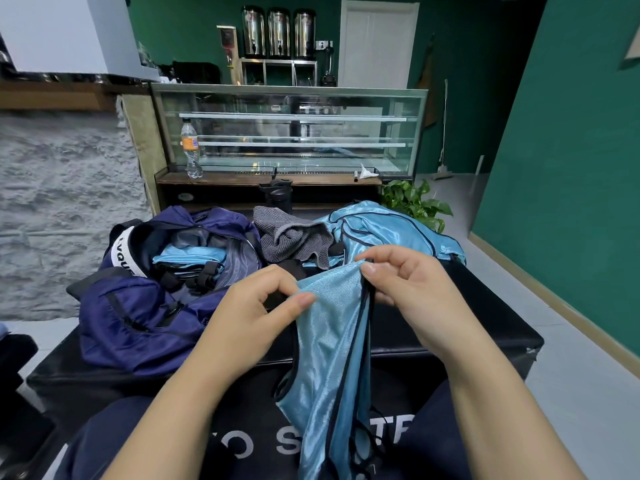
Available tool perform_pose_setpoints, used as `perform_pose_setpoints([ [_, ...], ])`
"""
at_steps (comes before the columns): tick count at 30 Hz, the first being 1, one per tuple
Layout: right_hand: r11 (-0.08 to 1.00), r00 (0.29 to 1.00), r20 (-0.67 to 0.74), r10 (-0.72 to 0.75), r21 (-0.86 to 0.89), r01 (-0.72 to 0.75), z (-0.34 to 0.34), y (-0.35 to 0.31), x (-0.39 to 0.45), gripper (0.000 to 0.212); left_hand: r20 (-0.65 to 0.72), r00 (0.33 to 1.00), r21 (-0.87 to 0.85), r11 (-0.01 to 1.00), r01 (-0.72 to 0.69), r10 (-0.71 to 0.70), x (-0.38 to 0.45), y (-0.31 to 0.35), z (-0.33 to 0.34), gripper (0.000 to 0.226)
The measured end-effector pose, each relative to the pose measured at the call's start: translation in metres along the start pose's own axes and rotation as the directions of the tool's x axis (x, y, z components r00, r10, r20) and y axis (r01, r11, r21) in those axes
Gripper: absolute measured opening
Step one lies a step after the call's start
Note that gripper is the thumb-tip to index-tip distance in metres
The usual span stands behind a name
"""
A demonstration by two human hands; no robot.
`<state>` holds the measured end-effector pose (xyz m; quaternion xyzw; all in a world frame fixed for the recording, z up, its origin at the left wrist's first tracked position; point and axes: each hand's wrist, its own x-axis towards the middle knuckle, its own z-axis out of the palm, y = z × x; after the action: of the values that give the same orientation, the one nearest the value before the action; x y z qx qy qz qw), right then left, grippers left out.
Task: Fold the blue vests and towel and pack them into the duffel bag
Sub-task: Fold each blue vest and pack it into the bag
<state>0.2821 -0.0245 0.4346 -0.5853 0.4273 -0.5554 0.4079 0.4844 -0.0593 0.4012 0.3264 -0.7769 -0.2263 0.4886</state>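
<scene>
Duffel bag (145, 306) mouth gapes open (folded vest (188, 255) inside), towel (294, 237) beside.

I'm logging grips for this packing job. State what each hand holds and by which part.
Both hands hold one blue vest by its top edge: the left hand pinches the cloth, the right hand pinches it beside the black trim. The rest hangs down.

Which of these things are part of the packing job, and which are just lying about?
Part of the job:
held blue vest, pinched by left hand and right hand
unfolded blue vests
folded vest inside duffel bag
grey towel

Just lying about:
water bottle
black flask
potted plant
</scene>
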Motion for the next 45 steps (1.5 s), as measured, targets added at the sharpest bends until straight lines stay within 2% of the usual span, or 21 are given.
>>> perform_pose_setpoints([
  [3,0.988,0.998,-0.034,-0.055,-0.147,0.050,0.000,0.004,0.005,0.018,-0.042,0.999,-0.018,0.999,-0.028,0.027,0.005,0.009,-0.001,0.025],
  [7,0.901,0.994,-0.031,-0.106,-0.425,0.083,0.001,0.012,0.006,0.019,-0.073,0.995,0.017,0.998,-0.067,0.068,0.009,0.021,0.001,0.018],
  [13,0.871,0.996,0.034,-0.081,-0.484,0.087,0.003,0.009,0.006,0.039,-0.025,0.996,0.164,0.983,-0.076,0.081,0.008,0.019,-0.002,0.020],
  [19,0.752,0.995,0.024,-0.092,-0.654,0.085,0.014,0.006,0.004,0.027,0.069,0.996,0.180,0.982,-0.062,0.050,0.007,0.021,0.003,0.019],
  [22,0.741,0.997,0.040,-0.073,-0.667,0.081,0.018,0.008,0.004,0.024,0.100,0.995,0.181,0.983,-0.033,0.015,0.006,0.022,0.002,0.016],
  [27,0.807,0.996,0.074,-0.043,-0.585,0.078,0.016,0.007,0.000,0.019,0.119,0.992,0.217,0.976,0.018,-0.044,0.004,0.022,-0.002,0.023],
  [33,0.748,0.976,0.217,-0.023,-0.644,0.161,0.016,0.006,0.001,0.011,0.102,0.994,0.284,0.959,0.012,-0.042,0.004,0.018,0.001,0.013],
  [39,0.805,0.982,0.104,-0.160,-0.561,0.191,0.016,-0.025,0.003,0.012,0.071,0.997,0.377,0.925,-0.043,0.017,0.016,0.030,-0.012,0.022],
  [41,0.823,0.975,0.107,-0.196,-0.523,0.223,0.013,-0.041,0.004,0.014,0.030,0.999,0.327,0.944,-0.036,0.028,0.020,0.039,-0.015,0.021],
  [42,0.830,0.968,0.124,-0.218,-0.498,0.251,0.013,-0.050,0.003,0.017,0.008,1.000,0.242,0.970,-0.004,0.002,0.022,0.045,-0.015,0.017],
  [45,0.806,0.945,0.182,-0.271,-0.495,0.326,0.009,-0.074,0.005,0.019,0.022,0.993,-0.149,0.982,0.117,-0.115,0.029,0.062,-0.012,0.017],
])
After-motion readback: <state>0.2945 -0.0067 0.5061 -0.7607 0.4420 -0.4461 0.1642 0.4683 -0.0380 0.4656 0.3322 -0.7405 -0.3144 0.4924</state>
